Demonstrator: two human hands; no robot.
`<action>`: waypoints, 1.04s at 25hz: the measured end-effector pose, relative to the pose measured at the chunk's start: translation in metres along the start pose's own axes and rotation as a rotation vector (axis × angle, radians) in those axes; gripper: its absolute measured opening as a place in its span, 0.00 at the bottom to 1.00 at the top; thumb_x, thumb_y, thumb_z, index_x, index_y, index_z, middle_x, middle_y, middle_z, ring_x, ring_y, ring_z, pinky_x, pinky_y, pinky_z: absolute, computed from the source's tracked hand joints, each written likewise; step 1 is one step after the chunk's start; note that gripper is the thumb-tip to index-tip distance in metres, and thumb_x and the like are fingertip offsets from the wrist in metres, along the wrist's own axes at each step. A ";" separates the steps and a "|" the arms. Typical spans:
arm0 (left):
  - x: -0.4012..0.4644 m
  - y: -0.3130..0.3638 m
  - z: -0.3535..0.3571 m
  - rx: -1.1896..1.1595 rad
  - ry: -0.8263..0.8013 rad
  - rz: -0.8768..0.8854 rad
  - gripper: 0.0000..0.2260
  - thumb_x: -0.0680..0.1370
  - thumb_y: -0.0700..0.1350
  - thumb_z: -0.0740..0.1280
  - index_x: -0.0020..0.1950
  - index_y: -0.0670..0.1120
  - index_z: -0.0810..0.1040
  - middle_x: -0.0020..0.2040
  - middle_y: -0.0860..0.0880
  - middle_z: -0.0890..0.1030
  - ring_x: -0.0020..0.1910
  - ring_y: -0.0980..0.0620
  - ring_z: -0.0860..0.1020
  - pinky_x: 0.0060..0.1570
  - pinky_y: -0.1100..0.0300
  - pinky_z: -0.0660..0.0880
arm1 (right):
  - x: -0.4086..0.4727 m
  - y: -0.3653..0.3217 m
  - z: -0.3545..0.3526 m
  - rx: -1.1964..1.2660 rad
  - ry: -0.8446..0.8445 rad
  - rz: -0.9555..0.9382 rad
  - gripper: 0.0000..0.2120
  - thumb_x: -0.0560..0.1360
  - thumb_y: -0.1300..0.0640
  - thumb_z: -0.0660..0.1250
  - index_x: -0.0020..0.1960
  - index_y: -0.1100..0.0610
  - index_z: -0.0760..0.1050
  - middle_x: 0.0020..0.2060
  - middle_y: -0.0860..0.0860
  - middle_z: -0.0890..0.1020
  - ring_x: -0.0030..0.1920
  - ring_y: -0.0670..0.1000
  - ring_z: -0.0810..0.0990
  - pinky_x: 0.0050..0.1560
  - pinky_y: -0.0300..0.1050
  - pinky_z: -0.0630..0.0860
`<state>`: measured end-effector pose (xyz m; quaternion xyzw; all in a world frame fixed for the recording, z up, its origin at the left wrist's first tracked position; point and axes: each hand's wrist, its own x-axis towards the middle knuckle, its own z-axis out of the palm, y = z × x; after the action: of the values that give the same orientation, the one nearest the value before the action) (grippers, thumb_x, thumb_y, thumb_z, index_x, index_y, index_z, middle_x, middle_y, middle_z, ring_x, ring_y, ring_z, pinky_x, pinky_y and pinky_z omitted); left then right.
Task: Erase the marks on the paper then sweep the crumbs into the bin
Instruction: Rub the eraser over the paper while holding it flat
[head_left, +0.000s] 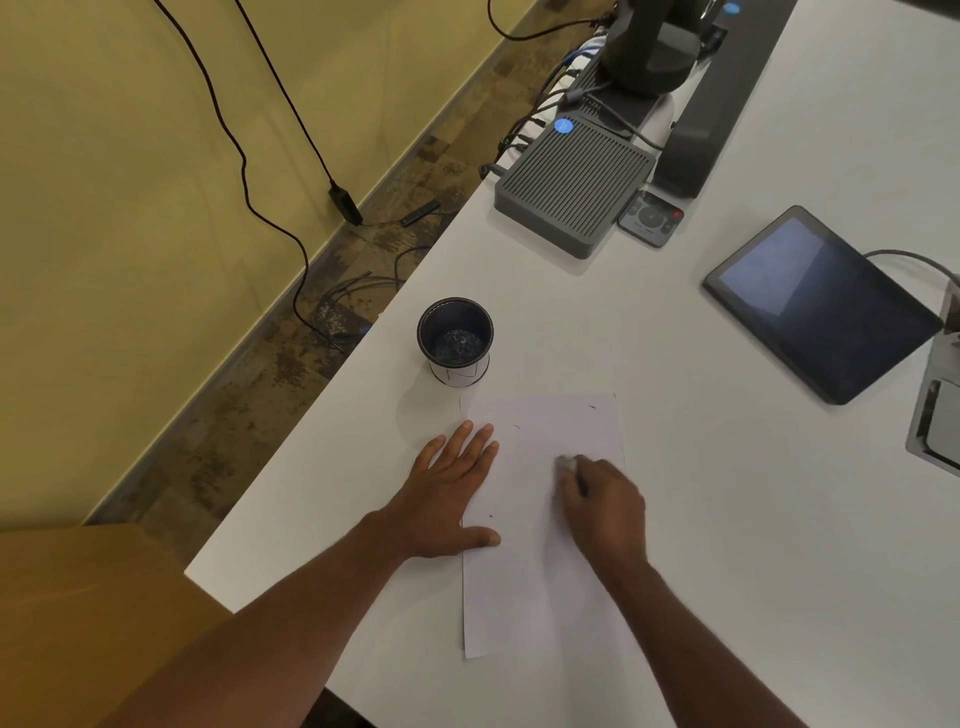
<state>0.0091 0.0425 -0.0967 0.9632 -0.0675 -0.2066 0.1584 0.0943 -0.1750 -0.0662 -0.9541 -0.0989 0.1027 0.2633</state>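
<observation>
A white sheet of paper (540, 561) lies on the white table with a few small dark marks near its top and left side. My left hand (452, 493) lies flat, fingers spread, on the paper's left edge. My right hand (605, 506) is closed around a small white eraser (567, 464), whose tip touches the paper near its right side. A small black mesh bin (456, 340) stands upright just beyond the paper's top left corner; it has something dark and shiny inside.
A grey ribbed box (571, 187) with cables, a small remote (650, 218) and a black stand sit at the back. A dark tablet (821, 301) lies to the right. The table's left edge (332, 389) drops to a floor with cables.
</observation>
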 end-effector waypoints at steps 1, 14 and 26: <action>0.000 0.000 -0.001 -0.015 -0.002 -0.004 0.48 0.76 0.73 0.59 0.83 0.47 0.40 0.81 0.50 0.32 0.78 0.51 0.28 0.77 0.48 0.35 | -0.011 -0.002 0.002 0.059 -0.041 -0.025 0.13 0.78 0.52 0.64 0.35 0.53 0.73 0.29 0.45 0.72 0.29 0.46 0.69 0.31 0.38 0.62; -0.002 0.027 0.018 -0.005 0.056 -0.048 0.42 0.79 0.68 0.55 0.83 0.46 0.42 0.82 0.47 0.35 0.79 0.49 0.32 0.77 0.44 0.40 | -0.025 0.003 -0.001 0.137 -0.053 -0.055 0.14 0.78 0.51 0.64 0.34 0.53 0.72 0.28 0.45 0.74 0.29 0.45 0.72 0.30 0.31 0.64; -0.002 0.023 0.022 0.026 0.069 -0.032 0.43 0.79 0.70 0.54 0.83 0.46 0.42 0.82 0.47 0.35 0.80 0.48 0.32 0.77 0.44 0.40 | -0.033 -0.005 0.018 -0.153 -0.074 -0.418 0.07 0.74 0.58 0.70 0.37 0.56 0.77 0.29 0.51 0.76 0.28 0.53 0.75 0.31 0.38 0.64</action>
<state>-0.0031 0.0146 -0.1073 0.9726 -0.0492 -0.1751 0.1447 0.0576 -0.1701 -0.0739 -0.9256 -0.3119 0.0731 0.2018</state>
